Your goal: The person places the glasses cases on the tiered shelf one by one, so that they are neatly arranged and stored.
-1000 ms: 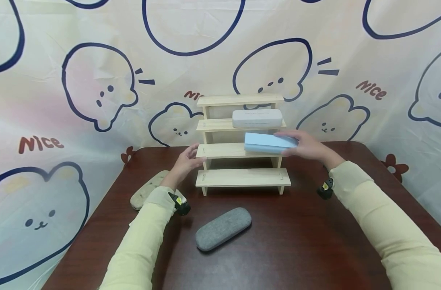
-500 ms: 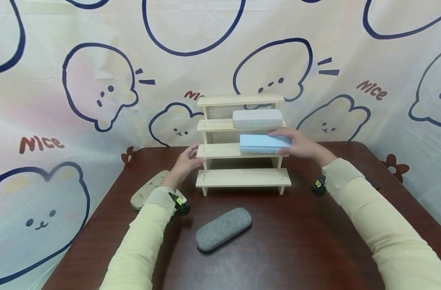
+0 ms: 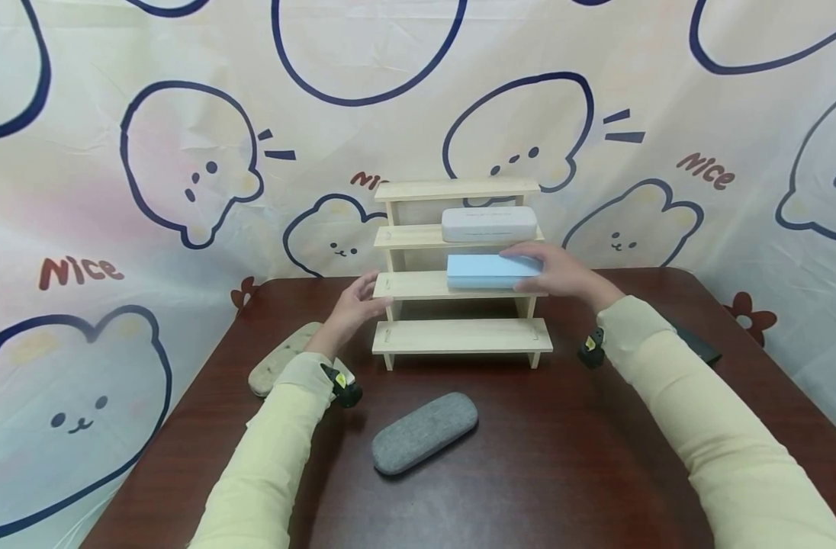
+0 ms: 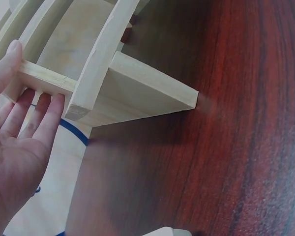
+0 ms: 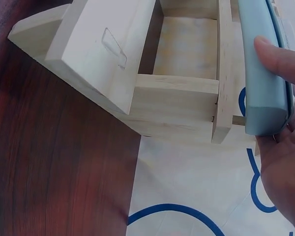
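My right hand pinches the right end of a light blue glasses case, thumb on the front and fingers behind. The case lies lengthwise along the second step from the bottom of a pale wooden stepped shelf. In the right wrist view the blue case stands at the step's edge, the thumb pressed to its side. At the shelf's left end, my left hand holds the side frame; the left wrist view has its thumb above and fingertips against the wood.
A white glasses case sits one step higher. On the dark red table lie a grey felt glasses case in front, a beige case partly behind the left forearm, and a dark flat object beyond the right sleeve.
My right hand has shifted the blue case leftward along the step, and its slight tilt has levelled out. The dark object has come out from behind the right arm. The left hand stays put.
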The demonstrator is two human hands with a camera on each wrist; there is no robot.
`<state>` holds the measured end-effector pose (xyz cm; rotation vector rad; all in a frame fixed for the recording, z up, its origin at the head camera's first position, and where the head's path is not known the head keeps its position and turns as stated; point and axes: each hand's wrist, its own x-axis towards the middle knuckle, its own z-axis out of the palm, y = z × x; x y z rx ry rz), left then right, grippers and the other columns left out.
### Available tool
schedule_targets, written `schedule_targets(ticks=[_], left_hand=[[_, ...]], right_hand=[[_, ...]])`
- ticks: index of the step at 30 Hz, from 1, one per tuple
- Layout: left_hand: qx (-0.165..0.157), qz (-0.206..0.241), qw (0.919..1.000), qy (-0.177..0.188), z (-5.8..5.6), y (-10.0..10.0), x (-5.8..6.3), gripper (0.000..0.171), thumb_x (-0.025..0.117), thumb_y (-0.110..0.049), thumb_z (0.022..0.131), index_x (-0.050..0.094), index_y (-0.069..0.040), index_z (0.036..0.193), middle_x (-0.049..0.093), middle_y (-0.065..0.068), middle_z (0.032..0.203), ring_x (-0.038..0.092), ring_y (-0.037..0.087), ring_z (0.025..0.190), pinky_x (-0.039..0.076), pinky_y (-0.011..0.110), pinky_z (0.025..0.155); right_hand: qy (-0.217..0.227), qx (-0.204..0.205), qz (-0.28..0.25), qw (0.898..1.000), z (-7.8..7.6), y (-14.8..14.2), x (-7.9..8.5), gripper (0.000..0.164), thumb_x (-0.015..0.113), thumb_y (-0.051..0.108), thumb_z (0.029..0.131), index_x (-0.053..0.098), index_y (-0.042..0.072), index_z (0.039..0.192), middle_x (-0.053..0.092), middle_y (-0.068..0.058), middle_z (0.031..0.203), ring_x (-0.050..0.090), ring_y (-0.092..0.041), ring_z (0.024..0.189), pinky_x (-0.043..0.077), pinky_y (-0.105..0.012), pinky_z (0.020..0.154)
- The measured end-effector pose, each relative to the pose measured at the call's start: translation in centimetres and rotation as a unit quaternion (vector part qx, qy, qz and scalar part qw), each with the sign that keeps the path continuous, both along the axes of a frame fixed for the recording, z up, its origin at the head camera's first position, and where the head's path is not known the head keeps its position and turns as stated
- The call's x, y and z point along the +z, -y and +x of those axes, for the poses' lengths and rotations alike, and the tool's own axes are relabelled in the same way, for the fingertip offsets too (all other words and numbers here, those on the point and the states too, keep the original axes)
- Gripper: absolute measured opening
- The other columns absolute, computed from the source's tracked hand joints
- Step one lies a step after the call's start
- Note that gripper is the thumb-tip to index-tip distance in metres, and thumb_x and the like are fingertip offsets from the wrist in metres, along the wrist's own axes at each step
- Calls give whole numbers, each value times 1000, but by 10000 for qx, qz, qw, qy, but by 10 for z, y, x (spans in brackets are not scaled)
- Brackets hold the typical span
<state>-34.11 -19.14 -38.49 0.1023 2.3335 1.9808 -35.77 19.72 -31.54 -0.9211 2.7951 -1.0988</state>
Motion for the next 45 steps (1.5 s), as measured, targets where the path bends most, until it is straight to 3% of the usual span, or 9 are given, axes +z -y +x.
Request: schedule_targets(ticks=[14, 21, 45], left_hand=[[-58, 50, 10000, -52, 1, -1, 1, 80, 75, -18, 88, 29, -14, 153, 40, 9, 150, 47, 28, 129, 46, 41, 98], [0, 46, 10000, 15, 0, -1, 0, 77, 75, -18, 87, 33, -18, 152, 42, 8, 149, 48, 26, 128, 46, 40, 98], [-64, 25, 10000, -14, 1, 0, 1, 81, 75, -19, 87, 28, -15, 154, 39, 9, 151, 45, 28, 131, 45, 41, 100]], right_hand=[[-172, 15, 92, 9998, -4, 2, -3, 60, 78, 16, 82, 56, 14, 137, 51, -10, 140, 42, -31, 130, 33, -60, 103], [-227, 41, 137, 9996, -3, 4, -5, 60, 78, 16, 81, 56, 13, 137, 51, -11, 140, 41, -32, 131, 31, -61, 104], [249, 75, 128, 9996, -3, 3, -6, 60, 75, 18, 85, 52, 14, 141, 47, -13, 143, 43, -34, 126, 37, -60, 99]])
